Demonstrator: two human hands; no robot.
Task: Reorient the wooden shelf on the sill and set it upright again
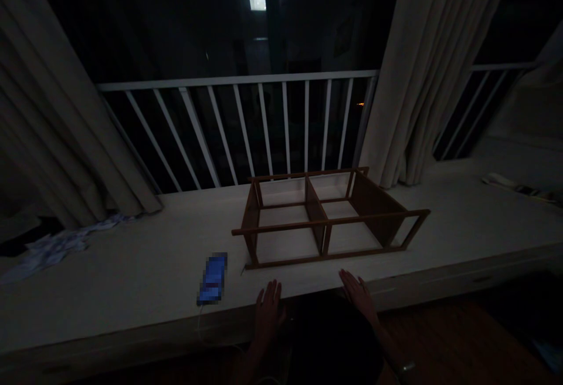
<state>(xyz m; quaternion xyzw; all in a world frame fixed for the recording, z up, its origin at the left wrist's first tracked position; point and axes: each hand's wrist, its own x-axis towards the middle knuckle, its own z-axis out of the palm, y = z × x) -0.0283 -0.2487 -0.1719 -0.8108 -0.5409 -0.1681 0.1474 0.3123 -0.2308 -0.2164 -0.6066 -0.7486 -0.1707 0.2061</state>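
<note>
Just beyond our left hand (269, 304) and right hand (358, 292), both empty, fingers extended, about equally near, we find the wooden rack (315, 212), long axis running left to right.

I can't read any writing from here: the smartphone (213, 278) shows just blurred blue blocks, and the orange light (360, 104) is too tiny.

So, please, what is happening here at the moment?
A person has the left hand and right hand open near the front edge of a pale ledge. Neither holds anything. Just beyond them, a wooden rack lies on the ledge. What looks like a phone lies to its left.
</note>
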